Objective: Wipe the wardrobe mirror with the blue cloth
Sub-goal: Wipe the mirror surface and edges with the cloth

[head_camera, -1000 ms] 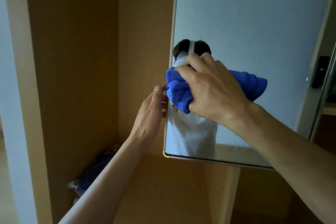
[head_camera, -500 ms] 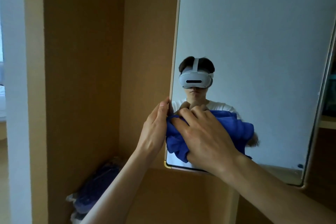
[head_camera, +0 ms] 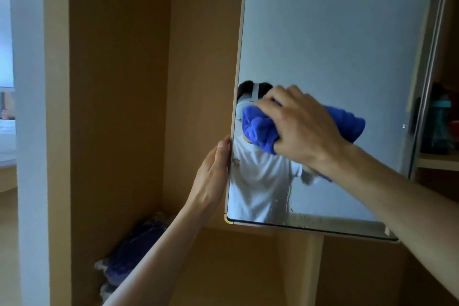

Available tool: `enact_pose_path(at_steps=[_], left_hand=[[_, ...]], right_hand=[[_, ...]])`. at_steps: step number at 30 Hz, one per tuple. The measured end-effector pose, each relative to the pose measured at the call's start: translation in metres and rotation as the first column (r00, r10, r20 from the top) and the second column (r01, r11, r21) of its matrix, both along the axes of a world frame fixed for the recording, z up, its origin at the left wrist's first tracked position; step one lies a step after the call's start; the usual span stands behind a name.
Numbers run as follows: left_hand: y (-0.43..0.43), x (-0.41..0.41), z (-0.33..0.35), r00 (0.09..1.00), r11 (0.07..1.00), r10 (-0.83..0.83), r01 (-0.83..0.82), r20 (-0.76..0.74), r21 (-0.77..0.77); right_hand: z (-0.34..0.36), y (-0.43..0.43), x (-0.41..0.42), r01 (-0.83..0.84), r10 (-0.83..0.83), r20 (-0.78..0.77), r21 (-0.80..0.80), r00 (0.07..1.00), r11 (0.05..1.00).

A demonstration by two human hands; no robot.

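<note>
Mid-wipe: my right hand (head_camera: 305, 129) clutches the blue cloth (head_camera: 260, 129) against the mirror (head_camera: 335, 45), my left hand (head_camera: 211, 181) grips its edge, wet streaks (head_camera: 288, 201) below not yet wiped.

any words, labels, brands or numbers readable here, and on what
None can be read.
Small mark on the white shirt reflected in the mirror: too small and blurred.
Teal bottle on the shelf at right: too dark and blurred.
No label shows on the blue cloth.

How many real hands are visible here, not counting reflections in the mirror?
2. The left hand holds the left edge of the mirror; the right hand grips the blue cloth against the glass. No other hand shows.
</note>
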State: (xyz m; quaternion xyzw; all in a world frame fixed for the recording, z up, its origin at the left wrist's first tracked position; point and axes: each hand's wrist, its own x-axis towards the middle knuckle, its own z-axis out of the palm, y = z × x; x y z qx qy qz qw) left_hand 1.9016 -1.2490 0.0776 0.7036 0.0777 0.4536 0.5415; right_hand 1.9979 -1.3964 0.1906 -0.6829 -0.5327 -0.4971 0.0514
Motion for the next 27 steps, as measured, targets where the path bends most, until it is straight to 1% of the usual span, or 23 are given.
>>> enact_pose_path(at_steps=[4, 7, 10, 12, 14, 17, 19, 25, 27], left_hand=[[-0.005, 0.003, -0.003, 0.999, 0.999, 0.046, -0.047, 0.027, 0.016], [-0.004, 0.007, -0.008, 0.997, 0.998, 0.056, -0.057, 0.047, 0.012], [-0.004, 0.011, -0.011, 0.997, 0.998, 0.05, -0.051, 0.052, 0.022], [-0.005, 0.012, -0.013, 0.997, 0.999, 0.032, -0.032, 0.064, -0.011], [-0.005, 0.013, -0.015, 0.996, 0.998, 0.041, -0.038, 0.079, -0.042], [-0.006, 0.013, -0.017, 0.994, 0.998, 0.058, -0.055, 0.094, -0.037], [-0.007, 0.012, -0.018, 0.995, 0.999, 0.052, -0.051, 0.08, -0.015], [-0.015, 0.01, -0.017, 0.997, 0.996, 0.063, -0.066, 0.05, 0.052], [-0.016, 0.011, -0.019, 0.995, 0.995, 0.087, -0.09, 0.045, 0.053]], right_hand=[[0.026, -0.011, 0.01, 0.012, -0.011, -0.02, 0.07, 1.0, 0.997], [0.019, -0.011, 0.013, 0.016, -0.016, -0.008, 0.028, 1.0, 0.999], [0.0, -0.011, 0.014, -0.006, 0.006, -0.032, -0.029, 0.999, 1.0], [-0.019, -0.013, 0.014, -0.006, 0.001, -0.058, -0.08, 0.998, 0.997], [-0.045, -0.016, 0.014, 0.004, -0.009, -0.041, -0.119, 0.999, 0.993], [-0.085, -0.022, 0.013, -0.009, 0.001, -0.057, -0.137, 0.998, 0.991], [-0.098, -0.024, 0.014, -0.014, 0.003, -0.08, -0.144, 0.997, 0.99], [-0.085, -0.03, 0.017, -0.024, 0.02, -0.031, -0.144, 0.999, 0.989], [-0.069, -0.033, 0.02, -0.007, 0.006, -0.014, -0.108, 1.0, 0.994]])
